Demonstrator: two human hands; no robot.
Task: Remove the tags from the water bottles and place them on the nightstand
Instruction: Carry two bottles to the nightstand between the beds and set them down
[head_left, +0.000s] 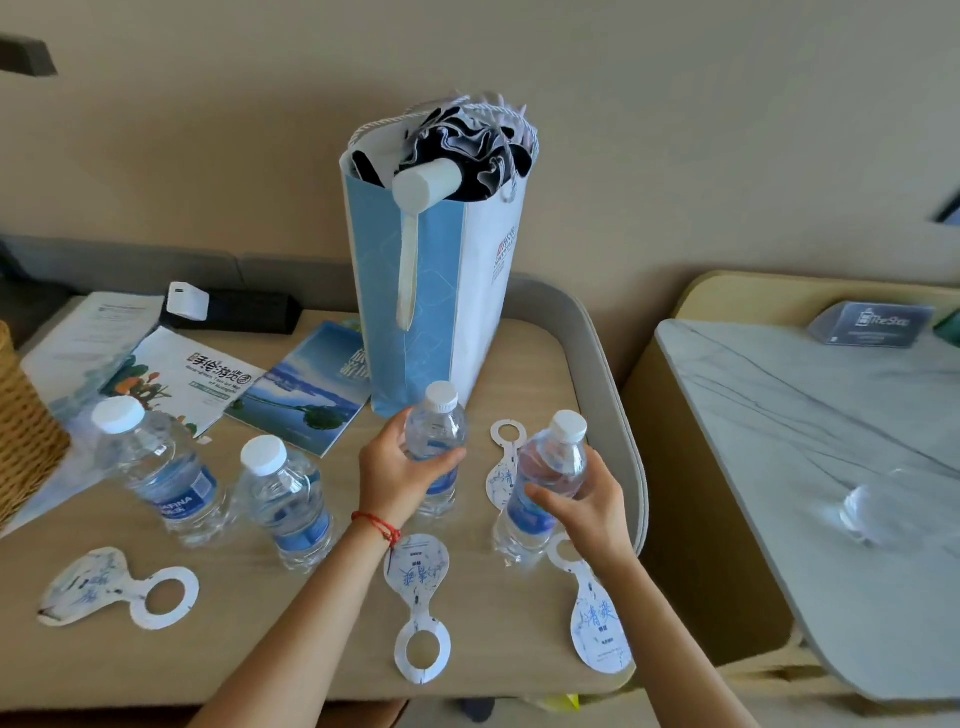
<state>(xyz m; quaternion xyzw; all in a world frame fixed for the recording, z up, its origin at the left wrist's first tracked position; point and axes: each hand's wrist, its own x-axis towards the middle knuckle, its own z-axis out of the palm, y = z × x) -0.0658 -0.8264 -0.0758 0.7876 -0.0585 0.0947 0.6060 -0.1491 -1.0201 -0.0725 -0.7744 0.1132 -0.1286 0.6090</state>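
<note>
Several clear water bottles with white caps stand on the beige nightstand (249, 649). My left hand (400, 478) grips one upright bottle (437, 431) near the paper bag. My right hand (582, 512) grips another bottle (550, 467), tilted slightly to the left. Two more bottles stand free at the left, one (161, 473) farther left and one (285, 499) beside it. None of them carries a tag. Several white paper tags with blue writing lie flat on the nightstand: one at the front left (114, 590), one in the middle (418, 597), one at the front right (597, 618), one behind the right bottle (503, 462).
A tall blue and white paper bag (431, 291) stands at the back with dark cloth inside. Brochures (306, 395), a black box and a white charger (187, 301) lie at the back left. A wicker basket (21, 431) sits at the far left. A marble-topped table (831, 467) stands to the right.
</note>
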